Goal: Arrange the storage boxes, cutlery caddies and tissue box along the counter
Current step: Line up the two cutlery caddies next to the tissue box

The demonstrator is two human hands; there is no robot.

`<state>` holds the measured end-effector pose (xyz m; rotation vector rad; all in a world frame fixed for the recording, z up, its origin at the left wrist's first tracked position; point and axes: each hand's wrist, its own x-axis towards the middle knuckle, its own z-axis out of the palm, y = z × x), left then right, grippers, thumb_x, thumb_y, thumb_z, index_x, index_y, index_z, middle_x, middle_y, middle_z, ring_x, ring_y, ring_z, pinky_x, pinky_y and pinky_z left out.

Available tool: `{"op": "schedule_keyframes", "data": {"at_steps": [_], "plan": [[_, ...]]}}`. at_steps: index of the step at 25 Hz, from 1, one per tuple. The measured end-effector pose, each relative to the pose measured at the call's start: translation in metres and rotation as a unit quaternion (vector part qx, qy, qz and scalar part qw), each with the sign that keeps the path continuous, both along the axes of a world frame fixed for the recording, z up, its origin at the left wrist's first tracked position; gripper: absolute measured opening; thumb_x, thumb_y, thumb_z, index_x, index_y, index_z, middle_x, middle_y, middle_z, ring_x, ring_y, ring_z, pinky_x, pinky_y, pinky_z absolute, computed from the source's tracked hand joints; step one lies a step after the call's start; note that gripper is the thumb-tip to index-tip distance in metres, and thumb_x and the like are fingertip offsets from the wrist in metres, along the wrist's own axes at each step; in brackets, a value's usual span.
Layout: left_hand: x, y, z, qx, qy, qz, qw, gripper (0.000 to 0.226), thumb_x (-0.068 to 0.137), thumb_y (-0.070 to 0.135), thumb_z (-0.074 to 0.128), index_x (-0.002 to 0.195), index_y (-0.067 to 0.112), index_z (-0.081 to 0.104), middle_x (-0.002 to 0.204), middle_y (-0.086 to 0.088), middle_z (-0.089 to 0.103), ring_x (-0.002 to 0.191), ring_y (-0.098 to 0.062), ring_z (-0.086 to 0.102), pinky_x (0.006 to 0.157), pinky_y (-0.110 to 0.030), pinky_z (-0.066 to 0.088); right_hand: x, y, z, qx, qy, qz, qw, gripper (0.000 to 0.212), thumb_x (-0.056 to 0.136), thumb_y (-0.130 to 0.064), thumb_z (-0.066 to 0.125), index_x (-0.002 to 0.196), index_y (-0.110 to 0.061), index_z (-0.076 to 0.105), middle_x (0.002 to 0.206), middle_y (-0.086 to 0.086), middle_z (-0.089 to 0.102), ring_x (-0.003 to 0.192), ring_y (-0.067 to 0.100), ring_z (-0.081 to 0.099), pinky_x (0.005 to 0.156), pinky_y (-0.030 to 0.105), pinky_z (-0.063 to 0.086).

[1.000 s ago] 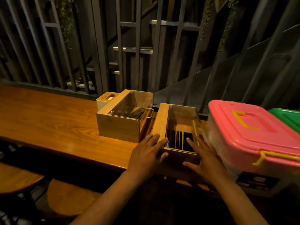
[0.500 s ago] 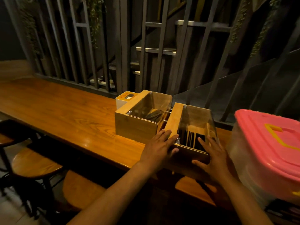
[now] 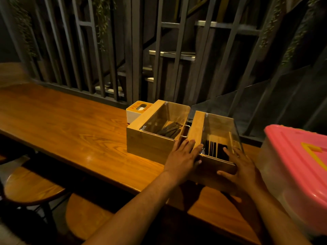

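Observation:
Two wooden cutlery caddies with clear lids stand side by side on the wooden counter (image 3: pixel 67 128). The left caddy (image 3: pixel 150 145) holds dark cutlery. The right caddy (image 3: pixel 215 138) holds a row of dark chopsticks. My left hand (image 3: pixel 182 159) grips its near left corner and my right hand (image 3: pixel 242 165) grips its near right corner. A white tissue box (image 3: pixel 136 112) with an orange top sits behind the left caddy. A clear storage box with a pink lid (image 3: pixel 297 156) stands at the right, close to my right hand.
Grey metal bars (image 3: pixel 99 50) and a dark panel run along the counter's far edge. Round wooden stools (image 3: pixel 30 188) stand below the near edge at the left. The counter stretches bare to the left.
The view has swung left, so the green-lidded box is out of sight. The right caddy, held in both hands, now sits closer to the left caddy.

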<state>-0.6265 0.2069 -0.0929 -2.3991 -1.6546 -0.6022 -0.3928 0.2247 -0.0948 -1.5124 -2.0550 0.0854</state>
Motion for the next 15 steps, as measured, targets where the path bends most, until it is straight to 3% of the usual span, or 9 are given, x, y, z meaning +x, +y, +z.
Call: {"op": "schedule_keyframes", "data": {"at_steps": [10, 15], "plan": [[0.0, 0.015, 0.002, 0.005, 0.006, -0.004, 1.0, 0.057, 0.1, 0.046, 0.037, 0.151, 0.026, 0.022, 0.157, -0.009, 0.027, 0.147, -0.029, 0.017, 0.118, -0.052, 0.001, -0.001, 0.014, 0.002, -0.011, -0.012, -0.02, 1.0, 0.092, 0.057, -0.025, 0.091, 0.138, -0.017, 0.048, 0.147, 0.021, 0.041, 0.135, 0.044, 0.038, 0.106, 0.061, 0.033], [0.0, 0.021, 0.003, -0.005, 0.006, 0.001, 1.0, 0.057, 0.101, 0.046, 0.033, 0.152, 0.027, 0.018, 0.16, -0.008, 0.021, 0.148, -0.028, 0.012, 0.118, -0.05, -0.002, 0.0, 0.024, 0.003, -0.04, -0.047, -0.041, 0.997, 0.096, 0.06, -0.035, 0.089, 0.142, -0.026, 0.04, 0.153, 0.014, 0.034, 0.14, 0.039, 0.032, 0.109, 0.059, 0.032]]}}
